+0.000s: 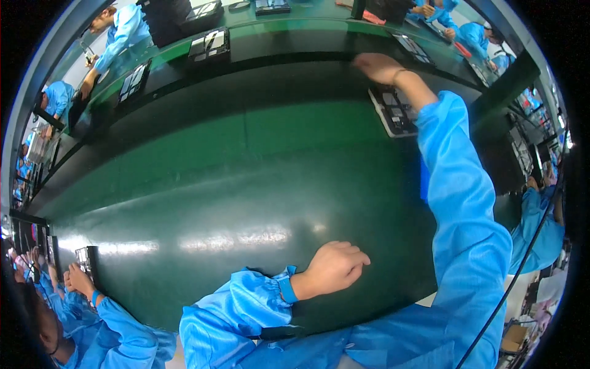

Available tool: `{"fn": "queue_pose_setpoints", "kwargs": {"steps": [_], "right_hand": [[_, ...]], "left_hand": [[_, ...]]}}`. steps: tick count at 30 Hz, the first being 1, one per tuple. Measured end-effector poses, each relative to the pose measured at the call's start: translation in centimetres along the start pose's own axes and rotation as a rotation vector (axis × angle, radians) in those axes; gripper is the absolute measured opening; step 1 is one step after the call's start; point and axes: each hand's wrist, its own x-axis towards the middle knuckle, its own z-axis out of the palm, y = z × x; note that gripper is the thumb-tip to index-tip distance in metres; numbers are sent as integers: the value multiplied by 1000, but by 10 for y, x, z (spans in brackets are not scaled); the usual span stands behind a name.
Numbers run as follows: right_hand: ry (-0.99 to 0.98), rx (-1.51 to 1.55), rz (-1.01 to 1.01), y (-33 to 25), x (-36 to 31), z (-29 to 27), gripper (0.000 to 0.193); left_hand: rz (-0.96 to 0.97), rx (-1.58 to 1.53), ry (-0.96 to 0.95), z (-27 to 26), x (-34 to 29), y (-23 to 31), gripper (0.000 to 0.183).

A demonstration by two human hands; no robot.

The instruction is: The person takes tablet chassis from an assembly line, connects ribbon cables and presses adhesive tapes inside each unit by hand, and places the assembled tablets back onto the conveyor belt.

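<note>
My left hand (335,268) rests near the front edge of the green table (246,203), its fingers curled in and no object showing in it. My right arm is stretched out to the far right, over the dark strip along the back of the table. Motion smears my right hand (378,67), so its fingers are not clear. Just below that hand and partly behind the forearm lies a black tray or open device (393,114) with small compartments and a pale edge. A bright blue object (424,179) shows beside my right sleeve, mostly hidden.
Black trays with pale flat parts (210,44) (133,81) stand along the far ledge, another tray (413,49) at far right. Co-workers in blue sit at far left, far right and on both sides. At lower left a co-worker's hand (78,280) is beside a small device (87,258).
</note>
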Motion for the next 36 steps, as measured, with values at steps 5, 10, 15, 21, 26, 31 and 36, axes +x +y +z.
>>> {"fn": "queue_pose_setpoints", "kwargs": {"steps": [5, 10, 15, 21, 26, 31, 36], "right_hand": [[-107, 19, 314, 146, -33, 25, 47], [-482, -139, 260, 124, -21, 38, 42], [-297, -143, 274, 131, -22, 26, 37], [-307, 129, 63, 125, -35, -35, 55], [-199, 702, -188, 36, -59, -67, 56], [-65, 1277, -257, -54, -104, -66, 47], [-24, 1834, 72, -107, -174, 33, 37]], "left_hand": [[40, -24, 0, 4, 3, 1, 9], [-3, -10, 8, 0, -3, 0, 9], [-13, 1, -3, -1, 3, -1, 10], [9, 3, -7, 1, 6, -2, 11], [-96, -90, -7, -4, 6, 2, 13], [-237, -276, 496, -14, 8, -14, 73], [-140, -141, 481, -42, -17, -2, 111]]}}
